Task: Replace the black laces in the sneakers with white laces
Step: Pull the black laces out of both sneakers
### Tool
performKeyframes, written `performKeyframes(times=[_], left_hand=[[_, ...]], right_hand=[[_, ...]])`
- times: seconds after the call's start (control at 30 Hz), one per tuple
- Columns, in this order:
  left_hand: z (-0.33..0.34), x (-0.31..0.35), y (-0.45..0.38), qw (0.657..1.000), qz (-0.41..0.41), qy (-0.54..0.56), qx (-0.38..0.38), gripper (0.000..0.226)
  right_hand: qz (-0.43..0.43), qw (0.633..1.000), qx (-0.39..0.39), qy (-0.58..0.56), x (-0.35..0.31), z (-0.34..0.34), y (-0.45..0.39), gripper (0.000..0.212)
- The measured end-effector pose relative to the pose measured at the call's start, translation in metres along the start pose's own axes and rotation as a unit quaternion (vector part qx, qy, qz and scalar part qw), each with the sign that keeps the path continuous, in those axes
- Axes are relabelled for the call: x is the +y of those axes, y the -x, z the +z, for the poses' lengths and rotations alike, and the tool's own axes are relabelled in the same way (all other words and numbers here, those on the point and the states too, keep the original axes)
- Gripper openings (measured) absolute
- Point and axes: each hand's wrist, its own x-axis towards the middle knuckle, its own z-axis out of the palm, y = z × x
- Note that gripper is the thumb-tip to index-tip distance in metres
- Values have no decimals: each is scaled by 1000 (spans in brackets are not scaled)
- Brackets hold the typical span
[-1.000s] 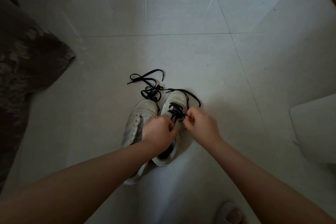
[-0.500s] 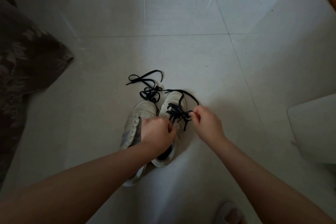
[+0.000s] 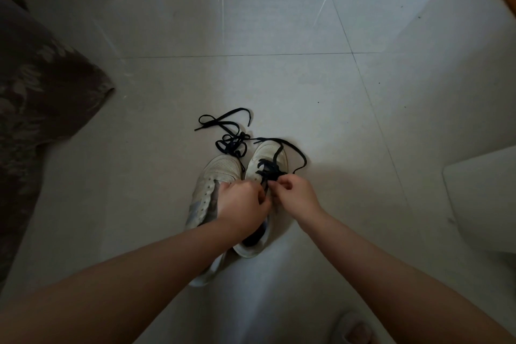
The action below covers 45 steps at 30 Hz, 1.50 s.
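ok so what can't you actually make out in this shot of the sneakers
Head view, the only one:
- Left hand covers the right sneaker's tongue and lower eyelets, so the rows still laced are uncountable.
- Right hand's curled fingers hide its grip on the black lace.
- Left sneaker's heel is behind the left forearm.
- Loose black lace is tangled; its ends are unclear.
- No white laces are in frame.

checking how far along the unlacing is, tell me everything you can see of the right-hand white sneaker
The white low-top leather-look sneaker on the right stands upright on the pale tiled floor, toe pointing away, beside its unlaced twin. A flat black lace is still threaded through its front eyelets, its loose end looping off past the toe. The left hand and right hand both pinch that lace over the tongue. The lining looks dark.
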Motion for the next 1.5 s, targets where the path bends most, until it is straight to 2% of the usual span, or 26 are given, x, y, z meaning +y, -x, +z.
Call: performKeyframes(times=[0.1, 0.2, 0.27, 0.33, 0.4, 0.47, 0.5, 0.63, 0.73, 0.8, 0.87, 0.93, 1.0, 1.1, 1.17, 1.33, 1.43, 1.5], left_hand=[[0, -3, 1, 1000, 10, 1, 2, 31], [1, -5, 2, 1000, 17, 8, 4, 31], [2, -5, 1, 1000, 18, 14, 7, 32], [2, -4, 1, 1000, 17, 15, 6, 31], [2, -4, 2, 1000, 16, 16, 7, 28], [2, -4, 2, 1000, 15, 16, 10, 28], [1, -3, 2, 1000, 14, 18, 10, 30], [-2, -1, 1, 1000, 8, 14, 0, 31], [-3, -2, 1, 1000, 2, 11, -6, 27], [-5, -3, 1, 1000, -4, 21, -8, 26], [-5, -3, 0, 1000, -3, 26, -10, 27], [-5, -4, 1, 1000, -1, 28, -12, 30], [-4, -4, 1, 1000, 2, 29, -10, 29], [-2, -5, 1, 1000, 3, 21, -7, 27], [-2, -4, 2, 1000, 4, 20, 2, 26], [-1, -6, 1, 1000, 8, 16, 3, 26], [-1, -6, 0, 1000, 8, 13, -2, 28], [-1, -6, 0, 1000, 9, 13, -2, 28]], right_hand=[[-34, 999, 35, 14, 3, -12, -2, 14], [-47, 988, 137, -46, 2, -36, -11, 12], [-45, 984, 164, -55, 3, -46, -15, 15], [-2, 989, 135, -68, 7, -44, -11, 20], [62, 993, 63, -83, 13, -34, 1, 31], [64, 997, -9, -42, 19, -23, 13, 36], [46, 998, -19, -24, 20, -18, 15, 34], [-10, 1000, 25, -13, 9, -9, 10, 15], [-27, 999, 15, 17, 0, -6, 4, 17], [-30, 998, 51, 2, -2, -11, 0, 17], [-1, 990, 126, -68, -1, -26, -7, 6], [26, 977, 182, -109, 5, -39, -12, 10], [64, 979, 160, -111, 16, -39, -11, 13], [138, 983, 29, -121, 25, -21, 1, 16], [126, 985, -24, -118, 23, -15, 8, 14], [102, 983, -4, -150, 12, -10, 6, 17], [49, 991, 13, -123, 6, -4, 2, 7], [3, 995, 24, -94, 4, -3, 0, 8]])
